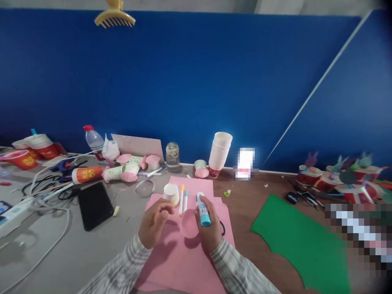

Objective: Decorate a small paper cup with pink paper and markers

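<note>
In my right hand (210, 230) is a glue stick (203, 210), pale blue with a teal end, tilted over the pink sheets. A round pink paper disc (190, 223) meets the thumb side of that hand, casting a shadow below; its exact hold is hidden. My left hand (154, 222) hovers left of the disc, fingers loosely curled and holding nothing visible. Just beyond it stands a small white paper cup (171, 194). Beside the cup lie a yellow-capped marker (181, 200) and a teal-capped marker (185, 201). Pink paper sheets (186, 265) lie under both hands.
Stacked paper cups (220, 153) and a glass jar (172, 158) stand at the back. Left are a black tablet (95, 206), cables, a plastic bottle (94, 141) and pink-and-green cup crafts (130, 171). Right lie green paper (301, 243), a tape roll (227, 194) and decorated cups (332, 181).
</note>
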The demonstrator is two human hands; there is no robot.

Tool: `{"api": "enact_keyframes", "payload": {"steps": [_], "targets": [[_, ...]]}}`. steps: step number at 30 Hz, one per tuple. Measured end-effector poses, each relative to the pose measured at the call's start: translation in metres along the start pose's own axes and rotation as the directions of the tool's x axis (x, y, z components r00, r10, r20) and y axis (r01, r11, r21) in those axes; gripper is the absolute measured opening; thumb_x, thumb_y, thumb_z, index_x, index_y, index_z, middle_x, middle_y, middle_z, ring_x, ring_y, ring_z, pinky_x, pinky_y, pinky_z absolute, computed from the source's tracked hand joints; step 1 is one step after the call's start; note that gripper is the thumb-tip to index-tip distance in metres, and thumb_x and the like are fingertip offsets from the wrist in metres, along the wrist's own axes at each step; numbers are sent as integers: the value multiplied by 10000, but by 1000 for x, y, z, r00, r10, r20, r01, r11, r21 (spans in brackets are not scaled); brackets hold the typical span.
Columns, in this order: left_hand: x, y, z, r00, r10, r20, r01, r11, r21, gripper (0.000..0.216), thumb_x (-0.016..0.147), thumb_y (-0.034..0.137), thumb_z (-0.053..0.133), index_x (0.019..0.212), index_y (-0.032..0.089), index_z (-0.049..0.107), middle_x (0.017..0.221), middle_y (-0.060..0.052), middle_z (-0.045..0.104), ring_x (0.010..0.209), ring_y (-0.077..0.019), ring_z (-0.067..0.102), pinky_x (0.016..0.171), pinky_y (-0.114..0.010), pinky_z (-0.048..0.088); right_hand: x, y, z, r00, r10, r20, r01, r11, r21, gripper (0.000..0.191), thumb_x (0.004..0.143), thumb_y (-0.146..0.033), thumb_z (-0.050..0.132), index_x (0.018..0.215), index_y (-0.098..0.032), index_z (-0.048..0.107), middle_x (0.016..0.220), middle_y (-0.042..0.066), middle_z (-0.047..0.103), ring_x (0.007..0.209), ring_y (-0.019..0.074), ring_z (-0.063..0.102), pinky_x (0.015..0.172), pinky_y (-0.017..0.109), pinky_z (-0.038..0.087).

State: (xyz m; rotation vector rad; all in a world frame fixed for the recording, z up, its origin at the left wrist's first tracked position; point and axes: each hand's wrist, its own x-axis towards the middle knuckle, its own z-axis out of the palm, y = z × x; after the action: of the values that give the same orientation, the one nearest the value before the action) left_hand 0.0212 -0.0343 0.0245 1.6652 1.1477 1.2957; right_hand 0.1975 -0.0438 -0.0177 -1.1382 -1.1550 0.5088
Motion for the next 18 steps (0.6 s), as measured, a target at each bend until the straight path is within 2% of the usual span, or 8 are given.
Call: {"api": "enact_keyframes", "payload": {"steps": [3, 8, 9, 11, 14, 16, 18], "targets": [[-3, -3, 10, 976, -191, 105, 213, 934, -286, 583, 602, 689, 435, 903, 209, 570, 733, -41, 621, 710, -219, 582, 680, -372, 503, 1, 0, 0, 999, -28, -45, 29, 999, 16, 400, 666, -227, 633, 1063, -278, 621, 1009, 44, 691, 929, 252, 642, 808, 403, 551], [-14, -2, 35, 936, -289, 201, 352, 780, -517, 662, 473, 651, 622, 1020, 289, 533, 1028, -51, 594, 1039, -270, 518, 883, -381, 453, -4, -1, -4, 998, -64, -24, 63, 997, -40, 433, 690, -211, 630, 1112, -299, 587, 1032, 40, 682, 912, 255, 653, 813, 417, 554], [-17, 0, 39, 920, -327, 216, 392, 757, -523, 662, 455, 627, 655, 1022, 304, 537, 1067, -46, 586, 1065, -273, 504, 870, -375, 462, -6, -1, -4, 997, -74, 1, 74, 996, -54, 438, 699, -207, 623, 1122, -312, 579, 1041, 36, 678, 936, 259, 647, 832, 427, 546], [-22, 4, 46, 854, -444, 271, 520, 700, -489, 644, 440, 538, 720, 1022, 324, 543, 1119, -37, 579, 1053, -281, 515, 770, -365, 507, -10, -2, -5, 993, -91, 69, 95, 993, -71, 454, 702, -196, 615, 1126, -351, 574, 1057, 24, 673, 979, 271, 632, 868, 456, 527], [-24, 4, 55, 761, -589, 271, 632, 582, -512, 537, 423, 474, 728, 909, 278, 613, 1013, -62, 649, 960, -314, 564, 584, -368, 532, -14, -1, -6, 986, -101, 134, 114, 989, -94, 490, 689, -190, 620, 1127, -404, 566, 1046, 12, 675, 968, 284, 635, 856, 491, 523], [-22, 1, 57, 743, -630, 224, 625, 535, -569, 480, 396, 466, 720, 811, 237, 645, 901, -81, 685, 920, -328, 578, 550, -380, 530, -16, -2, -7, 990, -106, 95, 115, 989, -94, 517, 681, -208, 641, 1140, -425, 546, 1042, 11, 676, 921, 285, 650, 823, 504, 532], [-20, -1, 57, 738, -642, 210, 614, 509, -604, 464, 388, 442, 717, 791, 222, 647, 826, -81, 694, 861, -321, 601, 558, -391, 527, -17, -5, -11, 990, -132, 50, 136, 987, -82, 549, 664, -225, 668, 1150, -440, 530, 1027, 8, 682, 865, 286, 663, 791, 513, 537]]}}
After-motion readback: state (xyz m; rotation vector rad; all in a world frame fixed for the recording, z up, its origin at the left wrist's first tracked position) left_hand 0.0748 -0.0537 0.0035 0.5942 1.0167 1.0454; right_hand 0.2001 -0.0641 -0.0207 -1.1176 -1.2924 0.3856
